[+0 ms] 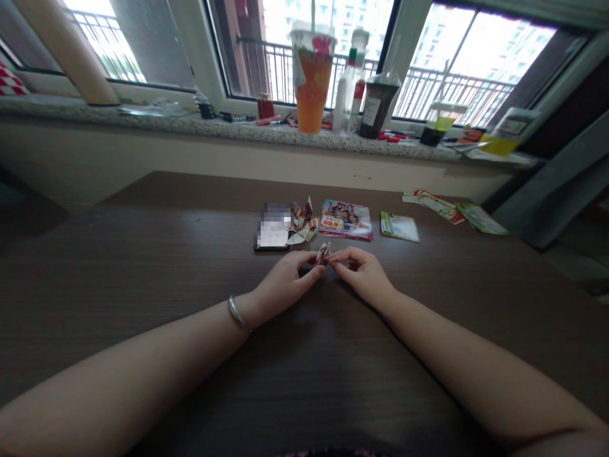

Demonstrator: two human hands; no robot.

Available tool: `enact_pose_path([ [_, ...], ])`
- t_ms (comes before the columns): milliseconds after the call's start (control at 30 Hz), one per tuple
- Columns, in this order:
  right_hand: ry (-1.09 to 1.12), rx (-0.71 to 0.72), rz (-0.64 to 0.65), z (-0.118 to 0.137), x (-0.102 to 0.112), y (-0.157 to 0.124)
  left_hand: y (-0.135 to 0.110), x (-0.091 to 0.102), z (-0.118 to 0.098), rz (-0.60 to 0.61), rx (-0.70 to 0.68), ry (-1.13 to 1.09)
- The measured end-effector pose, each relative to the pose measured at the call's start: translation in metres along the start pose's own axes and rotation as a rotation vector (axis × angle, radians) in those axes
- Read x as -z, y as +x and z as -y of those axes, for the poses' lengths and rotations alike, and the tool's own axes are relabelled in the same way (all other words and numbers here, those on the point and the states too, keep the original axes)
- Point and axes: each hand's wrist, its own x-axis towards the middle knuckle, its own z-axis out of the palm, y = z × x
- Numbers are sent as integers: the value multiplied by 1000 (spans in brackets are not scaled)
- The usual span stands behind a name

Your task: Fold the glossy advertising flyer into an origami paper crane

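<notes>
Both of my hands meet at the middle of the dark wooden table (118, 266). My left hand (284, 284), with a silver bracelet at the wrist, pinches a small folded piece of printed paper (322, 253). My right hand (360, 273) pinches the same piece from the other side. Just behind it lies a phone (272, 233) with a folded paper shape (303, 225) beside it. A stack of printed leaflets (346, 219) lies to the right of that shape.
More leaflets (399, 226) and cards (440, 205) lie at the table's far right. On the stone windowsill (190, 124) stand an orange drink cup (311, 79), a white bottle (349, 86), a dark drink cup (375, 105) and small items. A tube (71, 51) leans at left.
</notes>
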Motion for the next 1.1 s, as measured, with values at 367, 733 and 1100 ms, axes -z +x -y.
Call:
enact_pose_path([
  [367,80,-49,2,-5,1,2,4,-2,7,-22,87,-131],
  [733,258,-121,-21,-8,1,5,5,2,16,-48,102,-166],
  [1100,302,-190,-51,-8,0,6,6,1,13,-26,137,-295],
])
